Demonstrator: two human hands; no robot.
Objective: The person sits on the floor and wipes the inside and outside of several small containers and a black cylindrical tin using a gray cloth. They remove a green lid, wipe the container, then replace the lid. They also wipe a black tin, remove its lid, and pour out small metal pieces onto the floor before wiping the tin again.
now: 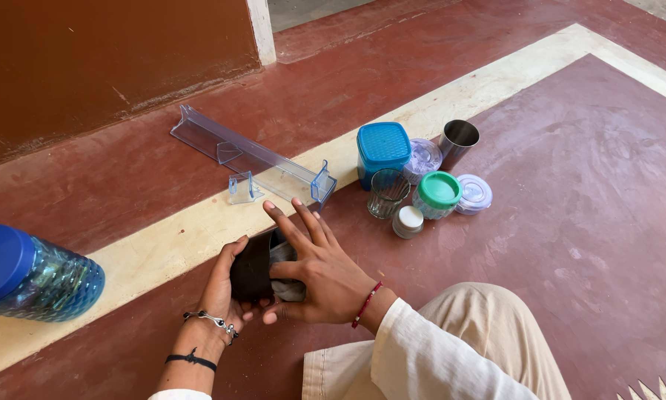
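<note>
My left hand (223, 290) grips a dark round container (252, 267) just above the red floor. My right hand (319, 275) lies against the container's other side, fingers spread, pressing a grey cloth (287, 289) onto it. Most of the container is hidden between the hands. A silver bracelet and a black thread are on the left wrist, a red thread on the right.
A clear blue plastic shelf tray (251, 155) and a small clear divider (242, 187) lie ahead. To the right stand a blue-lidded box (383, 148), glass tumbler (387, 192), steel tumbler (457, 141), green-lidded tub (438, 194) and small jars. A blue-capped jar (29, 274) lies left.
</note>
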